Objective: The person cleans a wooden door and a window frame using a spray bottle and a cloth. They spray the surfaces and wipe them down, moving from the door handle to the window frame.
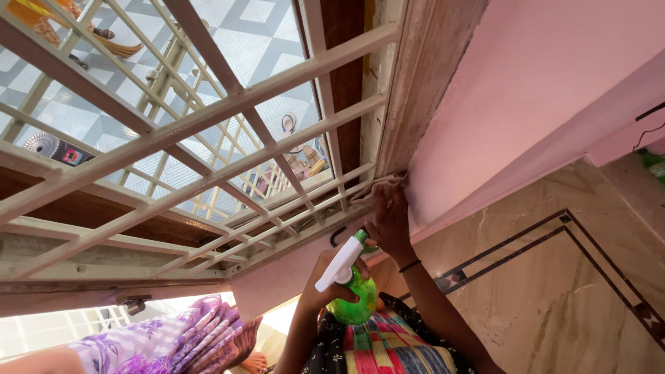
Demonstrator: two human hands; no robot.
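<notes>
My left hand (320, 285) is wrapped around a green spray bottle (359, 306) with a white trigger head, held close to my body. My right hand (392, 223), with a thin black band on its wrist, presses a pale cloth (377, 188) against the corner where the cream window grille (208, 161) meets its wooden frame (409, 90). The bottle sits just below my right hand, apart from the cloth. My multicoloured checked garment (388, 346) shows beneath both arms.
A pink wall (526, 104) runs beside the frame, meeting a beige marble floor (554, 298) with a dark inlaid border. Another person in purple floral cloth (173, 343) is at the lower left, with a foot (253, 361) showing. Patterned tiles show through the grille.
</notes>
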